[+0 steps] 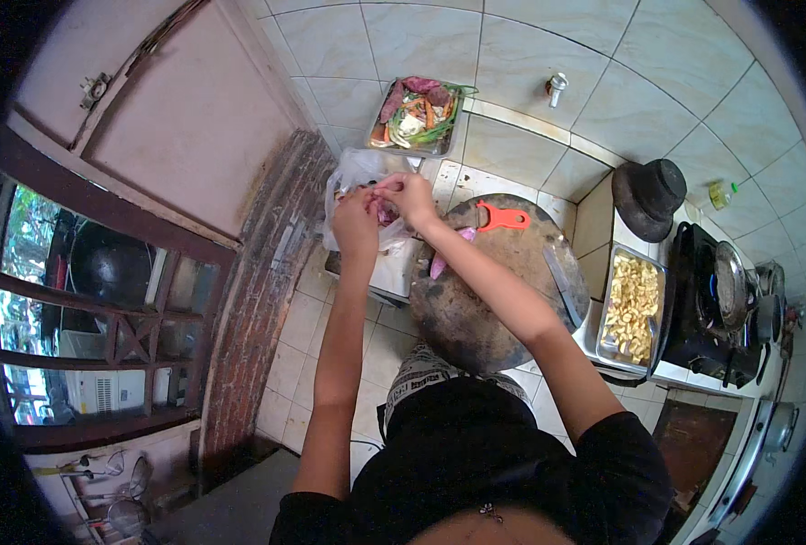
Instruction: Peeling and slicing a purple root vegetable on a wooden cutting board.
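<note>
Over the mouth of a translucent plastic bag (384,161), my left hand (355,216) and my right hand (408,197) meet at the fingertips. Both pinch a small purple-pink piece, mostly hidden by the fingers, so its kind is unclear. Purple scraps (388,216) show inside the bag just below them. Under my right forearm, a purple-skinned piece (438,266), perhaps a shallot, lies at the left of a round wooden chopping block (464,320). An orange-red peeler (504,217) rests near the block's far edge, and a knife (562,289) lies along its right side.
A clear tray (447,148) of sweet potatoes, carrot pieces and green stalks stands at the wall. On the right, a metal tray (605,334) holds chopped yellowish pieces beside a black gas stove (692,306). A dark stone mortar (638,218) sits behind it. A tap (557,88) juts from the tiles.
</note>
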Demonstrator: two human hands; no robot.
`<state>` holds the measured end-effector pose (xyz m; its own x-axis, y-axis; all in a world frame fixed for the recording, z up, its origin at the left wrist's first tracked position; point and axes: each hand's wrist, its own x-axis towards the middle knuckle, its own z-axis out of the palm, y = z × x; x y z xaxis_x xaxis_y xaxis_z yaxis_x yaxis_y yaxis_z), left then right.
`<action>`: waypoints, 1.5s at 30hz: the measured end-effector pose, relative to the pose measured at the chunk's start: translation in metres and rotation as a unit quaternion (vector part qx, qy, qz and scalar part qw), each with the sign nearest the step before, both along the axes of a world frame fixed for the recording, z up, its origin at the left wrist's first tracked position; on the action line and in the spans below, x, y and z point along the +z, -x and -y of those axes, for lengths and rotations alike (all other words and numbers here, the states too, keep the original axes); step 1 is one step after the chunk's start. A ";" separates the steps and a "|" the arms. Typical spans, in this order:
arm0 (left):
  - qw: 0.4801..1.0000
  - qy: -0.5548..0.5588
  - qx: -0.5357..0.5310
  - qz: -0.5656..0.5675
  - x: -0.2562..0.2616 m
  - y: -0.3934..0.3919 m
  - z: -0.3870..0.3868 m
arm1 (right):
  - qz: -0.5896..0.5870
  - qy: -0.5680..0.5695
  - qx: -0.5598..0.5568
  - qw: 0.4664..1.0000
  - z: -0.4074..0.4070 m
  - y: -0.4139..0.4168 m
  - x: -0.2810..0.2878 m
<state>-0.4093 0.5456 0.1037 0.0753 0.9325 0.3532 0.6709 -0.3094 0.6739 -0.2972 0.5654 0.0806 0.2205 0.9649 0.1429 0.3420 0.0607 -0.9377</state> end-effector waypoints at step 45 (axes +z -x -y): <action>0.949 0.017 -0.300 -0.094 -0.081 -0.126 0.141 | 0.152 0.171 -0.326 0.917 0.268 -0.140 -0.058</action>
